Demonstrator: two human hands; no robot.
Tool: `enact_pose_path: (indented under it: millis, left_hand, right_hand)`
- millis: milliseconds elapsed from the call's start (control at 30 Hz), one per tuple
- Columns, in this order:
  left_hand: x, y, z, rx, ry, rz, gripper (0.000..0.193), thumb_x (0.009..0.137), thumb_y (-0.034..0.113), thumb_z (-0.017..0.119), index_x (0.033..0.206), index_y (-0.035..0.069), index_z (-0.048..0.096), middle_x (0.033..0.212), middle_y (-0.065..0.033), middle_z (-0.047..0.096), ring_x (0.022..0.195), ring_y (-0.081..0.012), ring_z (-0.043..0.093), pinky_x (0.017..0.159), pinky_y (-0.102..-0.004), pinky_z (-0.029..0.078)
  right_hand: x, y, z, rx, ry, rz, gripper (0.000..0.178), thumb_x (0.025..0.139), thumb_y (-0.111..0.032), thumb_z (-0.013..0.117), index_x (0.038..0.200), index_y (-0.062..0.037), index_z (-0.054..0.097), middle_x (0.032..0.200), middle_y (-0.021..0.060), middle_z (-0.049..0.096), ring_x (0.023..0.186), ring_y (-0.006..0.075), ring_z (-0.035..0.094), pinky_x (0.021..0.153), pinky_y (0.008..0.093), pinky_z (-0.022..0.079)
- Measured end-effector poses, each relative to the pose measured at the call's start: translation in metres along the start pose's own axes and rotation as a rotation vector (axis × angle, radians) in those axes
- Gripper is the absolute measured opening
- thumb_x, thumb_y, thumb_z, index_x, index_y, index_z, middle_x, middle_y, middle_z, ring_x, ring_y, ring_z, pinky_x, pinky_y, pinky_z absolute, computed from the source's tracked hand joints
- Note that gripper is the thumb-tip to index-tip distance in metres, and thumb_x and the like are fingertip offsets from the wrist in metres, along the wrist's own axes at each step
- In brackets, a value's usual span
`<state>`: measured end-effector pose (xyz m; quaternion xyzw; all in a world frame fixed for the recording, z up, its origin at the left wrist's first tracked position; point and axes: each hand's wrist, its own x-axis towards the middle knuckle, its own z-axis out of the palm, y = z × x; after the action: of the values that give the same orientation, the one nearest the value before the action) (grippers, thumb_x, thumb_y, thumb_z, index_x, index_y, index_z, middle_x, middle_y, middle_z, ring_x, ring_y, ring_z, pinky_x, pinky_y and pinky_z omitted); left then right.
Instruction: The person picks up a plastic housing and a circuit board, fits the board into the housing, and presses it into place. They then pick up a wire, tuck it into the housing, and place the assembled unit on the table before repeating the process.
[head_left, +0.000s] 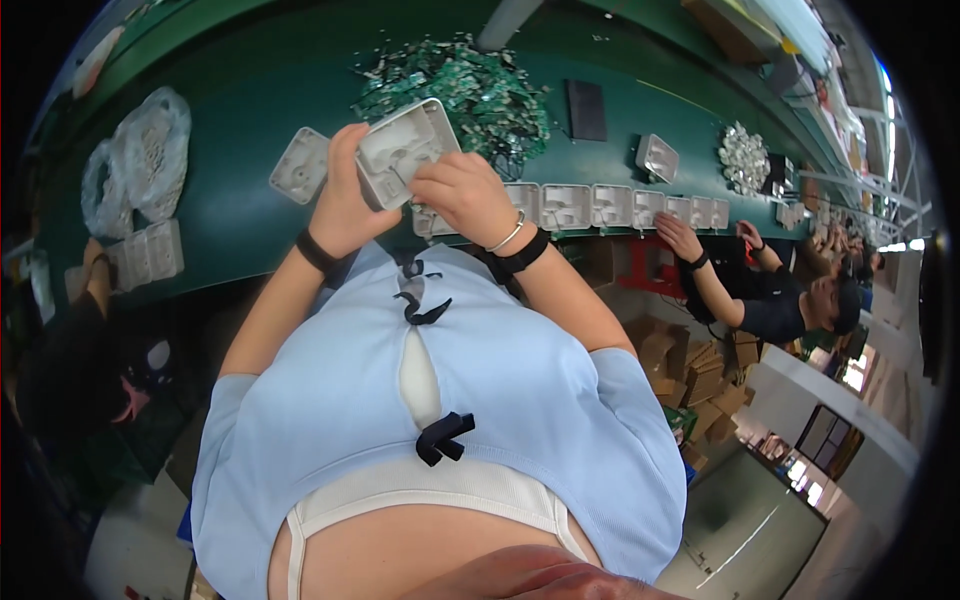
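Observation:
My left hand (345,205) grips a light-grey plastic housing (405,140) by its left side, thumb and fingers spread around it. The housing is tilted, its hollow inside facing up, with moulded ribs and compartments. At its lower right edge, the fingers of my right hand (468,195) are pinched together. Whatever they hold is hidden or too small to make out. Left of my left hand, another open housing (298,168) lies on the green bench (235,110). Behind my hands rises a pile of small green circuit boards (450,85) with tangled wires.
Right of me, a row of housings (565,207) runs along the bench edge toward a co-worker (770,310). Beyond lie a black flat block (587,110), a single housing (657,158) and a heap of small whitish parts (743,160). Plastic bags (155,150) lie left, near another person's arm (97,280).

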<state>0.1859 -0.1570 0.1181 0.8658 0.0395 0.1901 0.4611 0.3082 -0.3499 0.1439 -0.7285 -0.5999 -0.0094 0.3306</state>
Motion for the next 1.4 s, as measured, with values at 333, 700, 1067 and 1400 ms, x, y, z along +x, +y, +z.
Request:
enact_pose_path:
  millis: [333,700,1067,1400]
  left_hand:
    - [0.007,0.011,0.054,-0.212,-0.350,-0.252,0.089,0.077,0.020,0.085,0.149,0.002,0.035,0.146,-0.0204,0.042,0.121,-0.0317,0.058,0.102,-0.0408,0.050]
    - [-0.062,-0.048,0.060,0.362,-0.531,-0.688,0.064,0.083,0.033,0.077,0.132,-0.004,0.057,0.136,-0.0240,0.058,0.124,-0.0380,0.058,0.106,-0.0407,0.047]
    - [-0.086,-0.034,0.088,0.320,-0.479,-0.764,0.067,0.084,0.032,0.077,0.137,-0.004,0.055,0.137,-0.0244,0.058,0.128,-0.0381,0.056,0.107,-0.0405,0.045]
    - [-0.105,-0.052,0.129,0.221,-0.228,-0.834,0.078,0.084,0.029,0.078,0.143,-0.010,0.044,0.137,-0.0303,0.057,0.129,-0.0396,0.056,0.107,-0.0426,0.047]
  right_hand:
    - [-0.115,0.060,-0.044,-0.131,0.053,0.173,0.023,0.079,-0.004,0.070,0.100,-0.0130,0.073,0.106,0.0027,0.074,0.083,0.0259,0.071,0.070,0.0368,0.057]
    - [-0.243,0.246,-0.121,-0.524,0.119,0.518,0.009,0.092,-0.015,0.066,0.095,-0.0147,0.074,0.106,0.0015,0.074,0.083,0.0289,0.072,0.068,0.0378,0.058]
    - [-0.278,0.322,-0.120,-0.453,0.021,0.614,0.014,0.095,-0.023,0.065,0.097,-0.0135,0.075,0.102,0.0041,0.072,0.084,0.0324,0.070,0.071,0.0431,0.057]
    - [-0.332,0.361,-0.152,-0.598,-0.186,0.743,0.014,0.095,-0.022,0.064,0.103,-0.0171,0.074,0.111,0.0063,0.069,0.090,0.0357,0.070,0.074,0.0475,0.057]
